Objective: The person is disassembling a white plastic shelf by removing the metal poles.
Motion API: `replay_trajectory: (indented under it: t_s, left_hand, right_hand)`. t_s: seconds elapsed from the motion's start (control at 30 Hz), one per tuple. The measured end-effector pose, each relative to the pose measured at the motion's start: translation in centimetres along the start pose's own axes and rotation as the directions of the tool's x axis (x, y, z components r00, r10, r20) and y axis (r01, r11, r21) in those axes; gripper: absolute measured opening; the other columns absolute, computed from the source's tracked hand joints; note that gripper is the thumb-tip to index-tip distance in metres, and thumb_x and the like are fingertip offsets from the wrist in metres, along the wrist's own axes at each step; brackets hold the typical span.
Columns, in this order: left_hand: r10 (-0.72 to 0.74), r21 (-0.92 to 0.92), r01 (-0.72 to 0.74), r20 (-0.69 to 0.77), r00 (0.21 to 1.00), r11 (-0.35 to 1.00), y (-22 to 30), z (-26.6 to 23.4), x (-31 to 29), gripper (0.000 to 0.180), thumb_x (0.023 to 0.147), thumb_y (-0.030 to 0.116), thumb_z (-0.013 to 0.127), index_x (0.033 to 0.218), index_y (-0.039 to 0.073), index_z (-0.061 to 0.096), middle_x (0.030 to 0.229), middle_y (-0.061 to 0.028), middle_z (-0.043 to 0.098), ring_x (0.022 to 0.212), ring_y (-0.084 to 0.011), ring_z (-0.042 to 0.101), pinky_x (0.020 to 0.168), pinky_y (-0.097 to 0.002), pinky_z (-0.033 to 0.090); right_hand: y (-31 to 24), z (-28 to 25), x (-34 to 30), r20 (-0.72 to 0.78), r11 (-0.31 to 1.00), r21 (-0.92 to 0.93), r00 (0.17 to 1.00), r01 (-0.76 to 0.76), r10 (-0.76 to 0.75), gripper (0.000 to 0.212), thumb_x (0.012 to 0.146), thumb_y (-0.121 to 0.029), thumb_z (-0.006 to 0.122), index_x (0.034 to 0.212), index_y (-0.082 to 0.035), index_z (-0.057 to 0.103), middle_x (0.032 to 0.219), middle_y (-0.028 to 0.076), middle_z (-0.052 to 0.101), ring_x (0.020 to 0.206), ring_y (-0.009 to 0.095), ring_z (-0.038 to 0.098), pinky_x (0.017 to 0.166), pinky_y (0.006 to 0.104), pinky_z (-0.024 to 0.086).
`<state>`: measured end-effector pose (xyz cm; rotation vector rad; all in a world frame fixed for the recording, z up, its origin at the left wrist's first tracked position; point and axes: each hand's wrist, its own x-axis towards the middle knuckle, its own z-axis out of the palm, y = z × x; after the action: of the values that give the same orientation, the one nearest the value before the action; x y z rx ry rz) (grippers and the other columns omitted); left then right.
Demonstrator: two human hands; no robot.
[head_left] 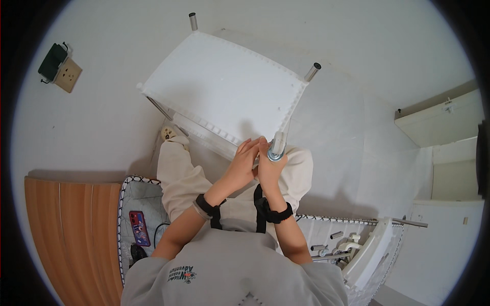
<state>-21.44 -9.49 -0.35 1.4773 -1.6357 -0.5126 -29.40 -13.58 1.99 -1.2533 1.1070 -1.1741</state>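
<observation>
In front of me stands a white plastic shelf rack (pixel 219 84) with short metal tubes rising at its two far corners. At its near right corner my right hand (pixel 270 168) is closed on a caster wheel (pixel 277 145), which has a pale wheel and a shiny metal collar. Close beside it, my left hand (pixel 244 166) is bent inward, its fingertips meeting the right hand's fingers at the shelf's near edge. What the left fingers pinch is hidden behind the hands.
Beside me on the right, loose metal tubes (pixel 337 235), casters (pixel 352 245) and a white panel (pixel 368 255) lie on a quilted mat. A phone (pixel 139 228) rests at my left, near a wooden board (pixel 76 219). White cabinets (pixel 441 115) stand far right; a wall socket (pixel 68 75) is at left.
</observation>
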Motion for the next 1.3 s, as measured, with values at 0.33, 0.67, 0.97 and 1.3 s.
replay_trajectory:
  t_s: [0.33,0.67,0.97,1.3]
  left_hand:
    - [0.017,0.029,-0.013,-0.127,0.992,0.999,0.1,0.6,-0.1,0.052,0.067,0.007,0.061,0.116,-0.003,0.044,0.113,-0.0186,0.049,0.109,-0.0342,0.042,0.098,-0.0427,0.027]
    - [-0.037,0.004,0.039,-0.259,0.965,0.999,1.4,1.5,0.2,0.048,0.067,0.005,0.06,0.114,0.004,0.049,0.111,-0.0125,0.051,0.108,-0.0271,0.044,0.099,-0.0417,0.028]
    - [-0.022,0.035,0.034,-0.279,0.96,0.999,0.8,1.7,0.1,0.048,0.065,0.003,0.06,0.112,0.004,0.05,0.108,-0.0123,0.053,0.107,-0.0266,0.046,0.098,-0.0415,0.029]
    - [0.022,0.103,0.009,-0.289,0.957,0.995,0.3,1.9,-0.1,0.042,0.064,0.005,0.063,0.104,0.001,0.05,0.113,-0.015,0.054,0.105,-0.0265,0.05,0.097,-0.041,0.033]
  right_hand:
    - [-0.3,0.3,0.2,0.006,0.998,-0.006,0.998,0.06,-0.06,0.021,0.079,-0.011,0.062,0.063,-0.002,0.05,0.056,-0.002,0.048,0.052,0.005,0.041,0.046,0.0217,0.033]
    - [0.7,-0.1,0.2,-0.018,0.997,-0.042,0.998,0.057,-0.058,0.013,0.078,-0.008,0.06,0.075,0.004,0.057,0.06,0.007,0.057,0.055,0.01,0.052,0.052,0.0264,0.043]
    - [0.7,-0.1,0.5,0.028,0.995,-0.086,0.999,0.043,-0.04,0.013,0.075,-0.006,0.06,0.068,0.004,0.055,0.054,0.007,0.055,0.05,0.011,0.05,0.049,0.0273,0.042]
    - [0.4,-1.7,1.2,0.25,0.995,-0.081,0.968,0.054,-0.032,0.019,0.075,-0.005,0.062,0.061,-0.002,0.05,0.057,-0.003,0.048,0.052,0.004,0.042,0.046,0.0213,0.034]
